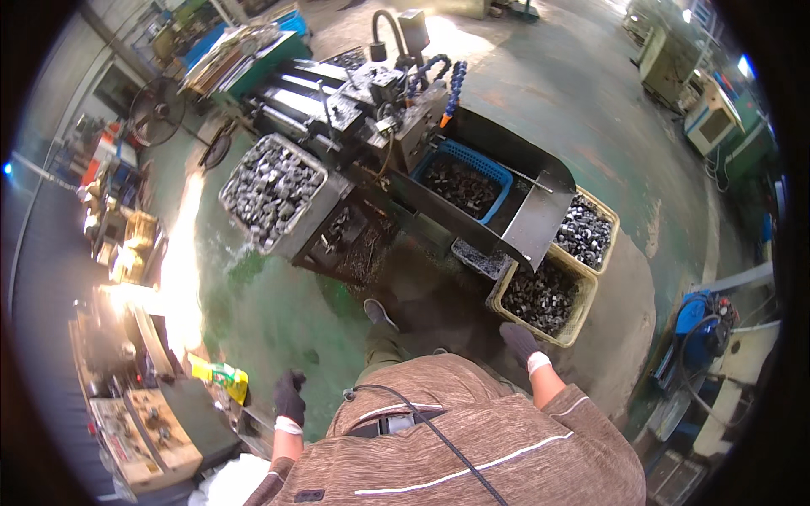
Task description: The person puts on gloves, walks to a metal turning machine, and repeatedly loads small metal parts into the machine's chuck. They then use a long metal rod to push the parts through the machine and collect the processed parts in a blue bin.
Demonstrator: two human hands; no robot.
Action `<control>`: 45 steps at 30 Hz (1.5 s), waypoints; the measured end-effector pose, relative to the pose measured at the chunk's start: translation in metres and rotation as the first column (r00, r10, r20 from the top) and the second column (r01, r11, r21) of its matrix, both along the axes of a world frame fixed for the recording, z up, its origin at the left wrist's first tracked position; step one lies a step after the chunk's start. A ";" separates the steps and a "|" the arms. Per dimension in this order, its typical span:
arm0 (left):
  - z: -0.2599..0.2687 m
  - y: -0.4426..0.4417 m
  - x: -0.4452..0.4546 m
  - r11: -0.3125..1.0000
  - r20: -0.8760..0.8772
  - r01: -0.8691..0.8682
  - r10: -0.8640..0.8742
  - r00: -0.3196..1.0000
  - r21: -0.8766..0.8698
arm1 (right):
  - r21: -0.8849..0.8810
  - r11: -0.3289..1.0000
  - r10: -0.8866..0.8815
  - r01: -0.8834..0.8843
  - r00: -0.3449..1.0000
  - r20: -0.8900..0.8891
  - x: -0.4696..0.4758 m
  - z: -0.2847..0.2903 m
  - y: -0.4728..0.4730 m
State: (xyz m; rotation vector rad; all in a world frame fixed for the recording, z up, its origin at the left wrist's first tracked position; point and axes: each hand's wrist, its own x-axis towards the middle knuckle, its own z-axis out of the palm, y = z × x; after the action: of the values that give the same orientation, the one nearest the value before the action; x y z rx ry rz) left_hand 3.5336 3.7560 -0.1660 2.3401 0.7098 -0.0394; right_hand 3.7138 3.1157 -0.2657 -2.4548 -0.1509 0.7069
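My left hand [290, 398] wears a dark glove with a white cuff and hangs at my left side. Its fingers look loosely curled, and the palm is hidden. On the right, my right hand [520, 345], gloved the same way, is stretched out beside a cream plastic basket [585, 310] of small dark metal parts [538, 297]. No object shows in it. Ahead stands a metalworking machine [380, 107] with blue segmented coolant hoses [457, 85]. A blue plastic basket [503, 196] of dark parts sits in its metal tray [538, 221].
A bin [272, 196] heaped with metal parts stands at the machine's left. Behind the near cream basket is another cream basket [610, 237]. A pedestal fan [157, 112] stands far left. A workbench [164, 436] lies left of me, and blue equipment [696, 316] at right.
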 end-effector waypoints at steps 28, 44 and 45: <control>0.255 -0.228 0.811 0.171 0.154 0.804 -0.983 0.100 0.569 | -0.161 0.878 -0.469 0.450 0.877 -0.104 -0.086 0.022 0.148; 0.214 -0.310 0.966 -0.114 -0.410 0.730 -0.880 0.241 0.674 | -0.335 0.713 -0.655 0.615 0.756 -0.007 -0.061 -0.049 0.051; 0.210 -0.313 0.973 -0.129 -0.394 0.694 -0.888 0.237 0.708 | -0.345 0.710 -0.655 0.614 0.756 -0.003 -0.056 -0.048 0.043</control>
State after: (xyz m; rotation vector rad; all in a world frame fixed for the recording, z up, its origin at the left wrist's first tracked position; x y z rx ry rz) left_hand 4.5065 3.4426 0.0438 3.1569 -1.3975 0.0069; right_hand 3.6582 3.1583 -0.3139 -2.4970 0.9040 0.5906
